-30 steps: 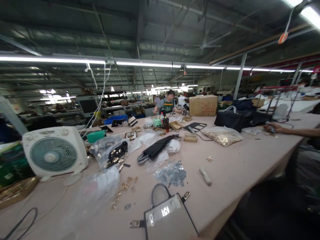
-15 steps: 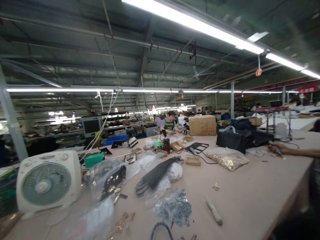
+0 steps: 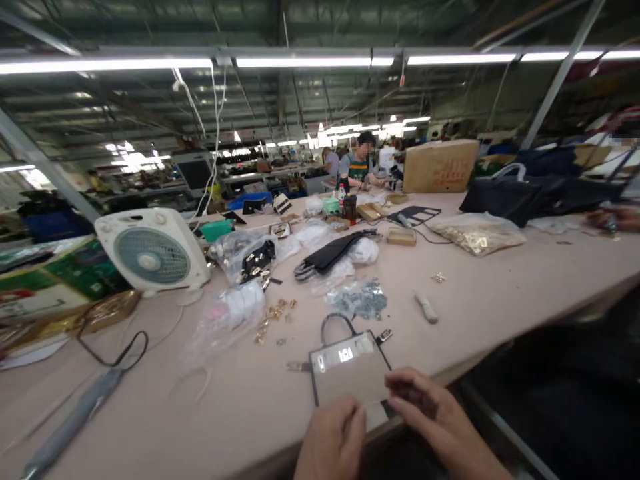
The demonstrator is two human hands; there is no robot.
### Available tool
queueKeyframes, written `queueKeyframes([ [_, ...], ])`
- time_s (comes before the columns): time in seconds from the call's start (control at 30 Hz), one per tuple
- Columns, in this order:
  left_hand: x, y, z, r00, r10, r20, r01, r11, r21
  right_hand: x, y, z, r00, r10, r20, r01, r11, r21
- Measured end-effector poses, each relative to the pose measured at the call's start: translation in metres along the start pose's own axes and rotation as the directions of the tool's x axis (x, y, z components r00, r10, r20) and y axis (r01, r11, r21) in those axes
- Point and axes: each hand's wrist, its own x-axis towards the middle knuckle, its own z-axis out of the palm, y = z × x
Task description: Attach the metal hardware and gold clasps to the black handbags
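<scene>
A small grey handbag with dark edges and a looped handle lies flat near the table's front edge. Metal-tipped straps stick out at both its sides. At its lower left edge is my left hand, its fingers curled and partly hidden, so its hold cannot be made out. My right hand is beside the bag's lower right corner, fingers apart and curved, with nothing seen in it. Grey metal pieces in plastic lie beyond the bag, and small gold fittings are scattered to its left.
A white fan stands at the left, beyond a grey-handled corded tool. A grey marker-like object lies right of centre. Farther back are a bag of fittings, a carton and a seated person. Another person's hand is at far right.
The view has tilted down, bringing the handbag and both my hands into sight; earlier only the top of the bag's handle showed. More of the table's left side is visible.
</scene>
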Motion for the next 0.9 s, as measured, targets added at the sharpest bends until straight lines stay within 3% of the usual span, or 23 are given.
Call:
queueKeyframes([
  [0.1,0.0,0.005,-0.002,0.994,0.084,-0.065,-0.087,0.995,-0.041,0.003,-0.002,-0.006,0.999,0.008,-0.038,-0.008,1.0,-0.021],
  [0.27,-0.005,0.012,-0.004,0.994,0.091,-0.068,-0.096,0.992,-0.077,-0.001,-0.005,-0.01,1.0,-0.007,0.017,0.008,0.998,-0.06],
  [0.5,-0.006,0.009,0.004,0.991,0.122,-0.046,-0.125,0.99,-0.072,-0.008,-0.016,-0.004,0.964,-0.127,0.235,0.158,0.98,-0.119],
  [0.67,-0.008,0.008,0.006,0.989,0.144,-0.021,-0.145,0.988,-0.062,-0.004,-0.018,0.01,0.966,-0.163,0.203,0.213,0.942,-0.258],
  [0.9,-0.011,0.003,0.005,0.986,0.167,0.012,-0.167,0.985,0.041,-0.001,-0.014,0.016,0.958,-0.163,0.236,0.228,0.933,-0.28],
])
